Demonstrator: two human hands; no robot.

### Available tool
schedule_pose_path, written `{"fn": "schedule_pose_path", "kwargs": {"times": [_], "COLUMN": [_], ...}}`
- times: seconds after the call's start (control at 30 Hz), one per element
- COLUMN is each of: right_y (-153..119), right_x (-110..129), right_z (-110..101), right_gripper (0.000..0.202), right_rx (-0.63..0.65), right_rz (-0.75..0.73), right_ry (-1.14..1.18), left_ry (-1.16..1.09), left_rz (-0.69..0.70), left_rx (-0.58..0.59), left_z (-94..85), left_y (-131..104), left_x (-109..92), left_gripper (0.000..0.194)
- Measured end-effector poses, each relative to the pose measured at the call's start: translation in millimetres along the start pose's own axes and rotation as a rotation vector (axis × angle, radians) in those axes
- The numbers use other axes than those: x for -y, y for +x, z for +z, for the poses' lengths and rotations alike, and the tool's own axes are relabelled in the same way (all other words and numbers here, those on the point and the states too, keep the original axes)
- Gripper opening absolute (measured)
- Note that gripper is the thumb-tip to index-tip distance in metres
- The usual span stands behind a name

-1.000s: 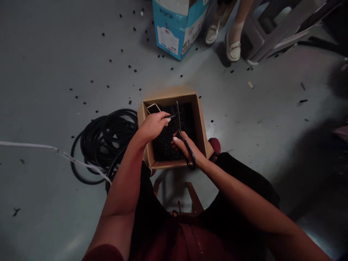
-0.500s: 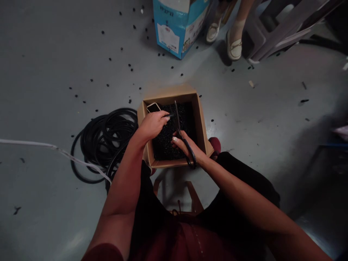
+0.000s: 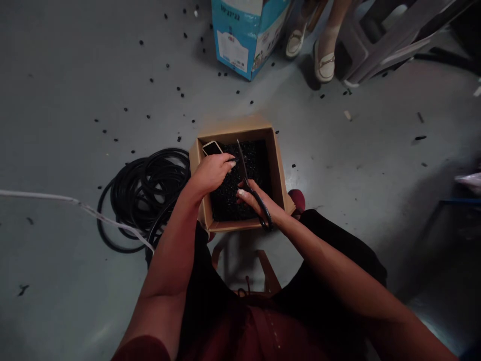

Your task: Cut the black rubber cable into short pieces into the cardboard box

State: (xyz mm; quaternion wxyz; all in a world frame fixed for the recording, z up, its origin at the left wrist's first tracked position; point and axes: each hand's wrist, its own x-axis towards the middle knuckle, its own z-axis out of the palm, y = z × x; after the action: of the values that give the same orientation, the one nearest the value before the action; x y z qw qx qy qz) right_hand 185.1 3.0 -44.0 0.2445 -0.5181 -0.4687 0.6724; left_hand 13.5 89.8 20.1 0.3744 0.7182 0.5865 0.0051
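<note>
Across dim grey floor point(image 3: 67, 100), scattered black bits point(image 3: 179, 88). On it, near the middle, a cardboard box point(image 3: 278, 170), filled with short black pieces point(image 3: 227, 200). In its far left corner, a phone point(image 3: 212, 148). Reaching in over its left edge, the left hand point(image 3: 212, 173), pinching between thumb and fingers a black tube point(image 3: 233, 160). Across the near right corner, the right hand point(image 3: 268, 202), curled round the handles of scissors point(image 3: 242, 164), with blades toward the far edge and just beside the tube's tip. Outside the left edge, a coil of black hose point(image 3: 128, 185) and, reaching it, a white cord point(image 3: 45, 196). Beyond the far edge, a blue carton point(image 3: 233, 52) and another person's pale shoes point(image 3: 325, 68)
</note>
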Motion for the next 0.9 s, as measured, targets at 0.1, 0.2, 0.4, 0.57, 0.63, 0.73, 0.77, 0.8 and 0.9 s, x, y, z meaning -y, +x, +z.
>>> {"fn": "schedule_pose_path", "kwargs": {"times": [0.1,0.2,0.4,0.57,0.63,0.73,0.77,0.8,0.9], "right_y": [0.0,0.0,-1.5,-2.3,-2.1,-0.4,0.5,1.4,3.5], "right_x": [1.9,2.6,3.9,5.1,5.5,5.1,4.6,4.0,2.0], "right_z": [1.1,2.0,1.7,0.7,0.2,-0.5,-0.7,-0.7,-0.7], "right_gripper": [0.045,0.042,0.037,0.043,0.044,0.041,0.040,0.039,0.039], "right_rx": [0.020,0.020,0.021,0.052,0.049,0.023,0.013,0.003,-0.018], "right_rz": [0.014,0.036,0.048,0.044,0.031,0.004,0.001,0.001,0.015], "right_ry": [0.120,0.208,0.247,0.262,0.230,0.167,0.151,0.136,0.099], "left_ry": [-0.010,-0.025,-0.043,-0.016,-0.010,0.005,0.015,0.026,0.058], "left_rz": [0.006,0.013,0.027,0.045,0.044,0.052,0.056,0.058,0.045], "left_rx": [0.007,0.008,0.013,0.026,0.034,0.046,0.048,0.051,0.052], "left_z": [0.2,0.0,-0.3,-0.6,-0.3,0.9,1.5,2.3,4.5], "left_y": [0.0,-0.4,-1.2,-1.5,-1.6,-0.9,-0.5,0.0,1.2], "left_x": [1.0,2.0,3.6,3.6,2.7,0.9,0.3,-0.2,-1.5], "left_gripper": [0.038,0.039,0.040,0.041,0.041,0.040,0.040,0.039,0.038]}}
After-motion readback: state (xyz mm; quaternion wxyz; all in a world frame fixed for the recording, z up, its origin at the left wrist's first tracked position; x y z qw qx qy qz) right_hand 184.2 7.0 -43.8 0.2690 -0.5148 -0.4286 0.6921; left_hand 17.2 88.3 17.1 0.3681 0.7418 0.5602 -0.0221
